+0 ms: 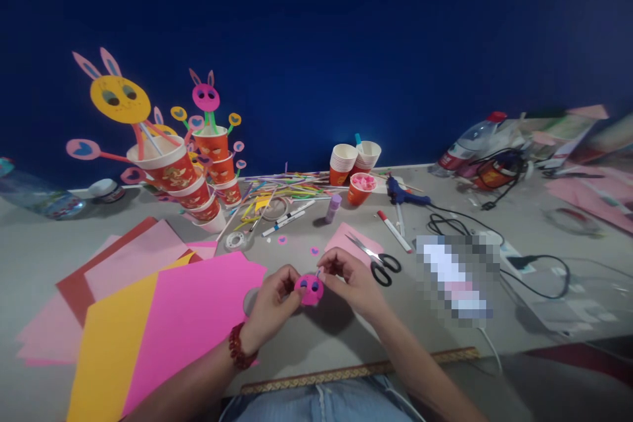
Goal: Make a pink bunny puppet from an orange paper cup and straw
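Observation:
A round magenta paper face [310, 290] with two dark-lidded eyes is held low over the table. My left hand [277, 300], with a red bead bracelet at the wrist, pinches its left edge. At the upper right edge of the face, my right hand [349, 277] has thumb and forefinger closed on a small ear-like paper piece [319, 272]. Beyond my hands lie two small pink pieces with blue hearts [314, 250]. Black-handled scissors [378, 260] rest partly on a pink paper sheet [346, 237], to the right.
Coloured paper sheets [192, 323] spread at the left. Behind them stand stacked cups [173, 175] with paper rabbit faces. Straws [297, 186], markers [394, 232], a glue stick [333, 208], a blue glue gun [405, 194] and cables lie farther back. A bottle [467, 145] is at right.

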### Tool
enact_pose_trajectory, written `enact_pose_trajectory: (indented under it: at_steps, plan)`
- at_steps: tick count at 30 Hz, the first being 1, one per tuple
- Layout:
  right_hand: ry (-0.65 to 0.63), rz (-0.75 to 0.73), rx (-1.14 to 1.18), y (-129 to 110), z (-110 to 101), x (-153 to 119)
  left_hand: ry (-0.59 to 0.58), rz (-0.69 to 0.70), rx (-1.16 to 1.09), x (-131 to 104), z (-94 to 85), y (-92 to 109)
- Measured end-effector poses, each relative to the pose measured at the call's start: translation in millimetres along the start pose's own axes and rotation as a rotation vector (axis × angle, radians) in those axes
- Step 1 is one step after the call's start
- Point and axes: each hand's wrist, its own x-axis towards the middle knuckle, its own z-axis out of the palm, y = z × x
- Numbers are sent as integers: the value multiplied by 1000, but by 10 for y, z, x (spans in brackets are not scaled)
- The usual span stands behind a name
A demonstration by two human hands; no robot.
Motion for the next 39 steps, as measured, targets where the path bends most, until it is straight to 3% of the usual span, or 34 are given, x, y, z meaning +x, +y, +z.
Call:
enact_pose_trajectory:
  at_steps: [12, 20, 39]
  plan:
    - [14, 52, 100, 62, 27, -26, -1, -4, -29, -1, 2, -31]
    - [-23, 31, 126, 79, 25, -25, -15, -11, -59, -6, 8, -13]
    - [23, 12, 133, 90, 75, -43, 1, -9, -118, -9, 24, -42]
